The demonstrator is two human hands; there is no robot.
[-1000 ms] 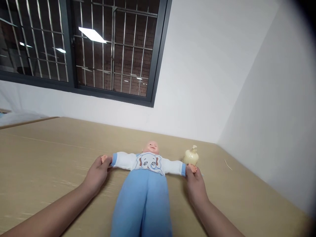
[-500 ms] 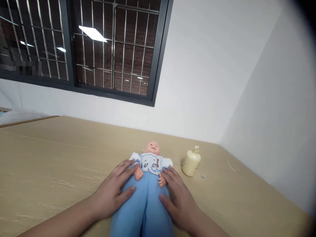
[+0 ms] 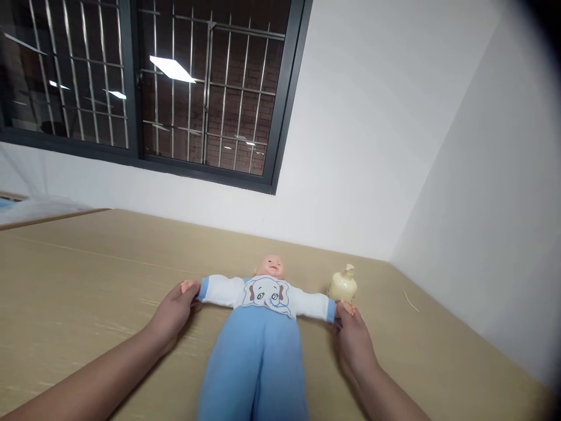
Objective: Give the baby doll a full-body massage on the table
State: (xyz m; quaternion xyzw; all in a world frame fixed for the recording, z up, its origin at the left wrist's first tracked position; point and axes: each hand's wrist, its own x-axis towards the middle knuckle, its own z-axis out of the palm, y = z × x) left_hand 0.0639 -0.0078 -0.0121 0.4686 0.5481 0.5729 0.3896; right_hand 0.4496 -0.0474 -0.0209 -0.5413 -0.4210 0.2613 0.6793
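A baby doll lies on its back on the wooden table, its head toward the wall. It wears a white long-sleeved top with an elephant face and blue cuffs, and light blue trousers. The doll's arms are stretched straight out to both sides. My left hand is closed around the doll's hand at the left, just past the cuff. At the right, my right hand grips the doll's other hand, partly in front of a pump bottle.
The cream pump bottle stands close beyond my right hand. A thin pale strand lies on the table farther right. White walls and a barred window rise behind. Clear plastic lies at the far left.
Both my hands have moved from the doll's sides outward and taken hold of its hands. The doll's arms went from lying along its body to spread wide.
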